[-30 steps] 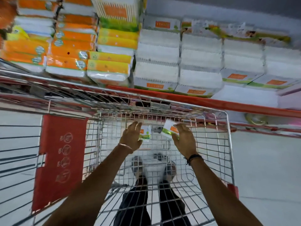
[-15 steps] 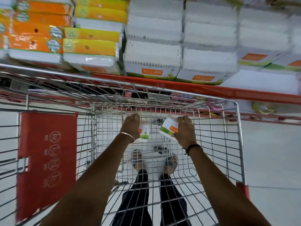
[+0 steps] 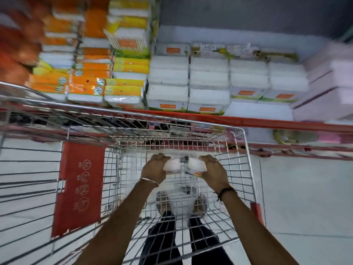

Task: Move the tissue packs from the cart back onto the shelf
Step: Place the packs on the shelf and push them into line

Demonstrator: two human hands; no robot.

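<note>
Gripping one small tissue pack apiece, the hands sit low inside the cart: the left hand (image 3: 154, 169) is curled around a white pack (image 3: 172, 165), and the right hand (image 3: 213, 170) is wrapped over another pack (image 3: 194, 165) with a strip of orange and green print at its lower edge. The two packs are near each other, with a small gap between them, above the wire floor of the basket.

By my reading this is the pick-up step; the lift to the shelf is not yet made. Next, both packs need raising over the cart's front rim (image 3: 191, 122) and setting on the bare white stretch of shelf (image 3: 257, 111) beside the stacked white packs (image 3: 208, 83).

Through the mesh the cart (image 3: 246, 169) shows little else besides the person's legs and shoes below; whether more packs remain I cannot tell. Orange and yellow packs (image 3: 107, 87) fill the shelf's left part.
</note>
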